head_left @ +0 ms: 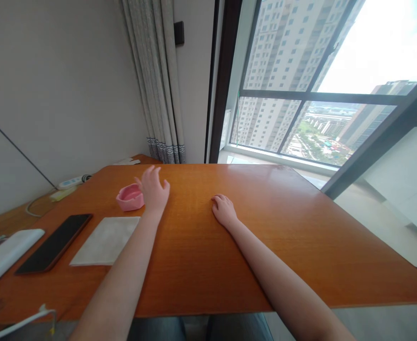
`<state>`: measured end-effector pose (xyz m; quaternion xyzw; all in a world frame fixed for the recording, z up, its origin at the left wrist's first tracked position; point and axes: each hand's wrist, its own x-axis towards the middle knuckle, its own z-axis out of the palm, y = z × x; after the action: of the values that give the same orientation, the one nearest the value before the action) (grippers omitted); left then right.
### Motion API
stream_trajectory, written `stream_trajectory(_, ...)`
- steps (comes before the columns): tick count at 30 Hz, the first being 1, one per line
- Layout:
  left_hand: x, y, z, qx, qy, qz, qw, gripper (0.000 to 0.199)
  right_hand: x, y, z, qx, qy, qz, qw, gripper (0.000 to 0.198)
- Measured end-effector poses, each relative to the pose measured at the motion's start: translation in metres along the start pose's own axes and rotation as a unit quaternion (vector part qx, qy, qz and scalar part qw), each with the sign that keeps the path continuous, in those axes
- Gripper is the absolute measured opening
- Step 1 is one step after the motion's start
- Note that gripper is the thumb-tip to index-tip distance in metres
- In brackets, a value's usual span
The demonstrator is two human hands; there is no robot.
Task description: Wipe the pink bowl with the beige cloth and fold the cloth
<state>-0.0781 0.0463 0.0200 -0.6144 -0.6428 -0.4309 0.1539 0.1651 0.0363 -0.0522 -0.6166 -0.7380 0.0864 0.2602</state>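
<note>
My left hand is raised over the table with its fingers spread, and nothing shows in its grasp. Just left of it stands a small pink faceted dish, partly covered by the fingers; whether they touch it I cannot tell. My right hand rests low on the bare wood near the middle of the table, fingers slightly bent and holding nothing visible. Below the dish lies a flat whitish square cloth or paper, its right edge reaching behind my left forearm.
On the wooden table, a dark flat phone-like slab and a long white object lie at the left. A white cable crosses the near left corner. A power strip sits by the wall, and a window is beyond.
</note>
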Motion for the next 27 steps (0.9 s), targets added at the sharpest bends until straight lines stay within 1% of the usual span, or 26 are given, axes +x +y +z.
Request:
stream_trajectory(1,0.004,-0.017,-0.009,0.032,0.016,-0.029,0.999,0.041,0.0,0.0,0.0,0.0,0.001,0.0,1.0,0.032)
stream_trajectory(2,0.005,-0.033,-0.015,0.058,0.007,-0.046,0.997,0.036,0.0,0.0,0.0,0.0,0.002,0.001,1.0,0.032)
stream_trajectory(4,0.002,-0.059,-0.02,0.095,-0.068,-0.07,0.991,0.029,0.0,0.0,0.0,0.002,-0.001,0.002,1.0,0.032)
stream_trajectory(6,-0.005,-0.076,-0.018,0.125,-0.153,-0.095,0.976,0.033,0.0,0.001,-0.001,0.005,-0.004,0.001,1.0,0.032)
stream_trajectory(7,-0.008,-0.081,-0.016,0.139,-0.182,-0.106,0.968,0.036,0.0,0.001,-0.001,0.006,-0.004,0.001,1.0,0.032)
stream_trajectory(9,-0.01,-0.087,-0.012,0.159,-0.209,-0.118,0.958,0.039,0.0,0.002,-0.001,0.007,-0.003,0.001,1.0,0.032)
stream_trajectory(13,-0.007,-0.083,-0.007,0.152,-0.204,-0.099,0.962,0.034,0.001,0.002,-0.001,0.008,-0.007,0.0,1.0,0.031)
stream_trajectory(16,-0.008,-0.064,-0.002,0.121,-0.186,-0.043,0.974,0.027,0.002,0.002,0.001,0.029,0.01,0.017,0.999,0.035)
stream_trajectory(18,-0.014,-0.041,0.004,0.077,-0.177,0.022,0.981,0.023,0.003,0.003,0.002,0.075,0.036,0.036,0.996,0.042)
stream_trajectory(20,-0.024,-0.011,0.01,0.019,-0.184,0.088,0.979,0.02,0.005,0.006,0.004,0.14,0.06,0.047,0.987,0.046)
stream_trajectory(22,-0.038,0.021,0.015,-0.029,-0.201,0.15,0.968,0.018,0.007,0.008,0.007,0.223,0.079,0.042,0.971,0.048)
stream_trajectory(24,-0.053,0.048,0.017,-0.056,-0.218,0.204,0.953,0.015,0.008,0.009,0.01,0.314,0.087,0.028,0.945,0.049)
stream_trajectory(26,-0.064,0.066,0.018,-0.068,-0.242,0.241,0.937,0.014,0.009,0.007,0.011,0.39,0.084,0.011,0.917,0.051)
stream_trajectory(27,-0.068,0.07,0.018,-0.071,-0.254,0.254,0.93,0.015,0.009,0.006,0.01,0.412,0.081,0.004,0.907,0.052)
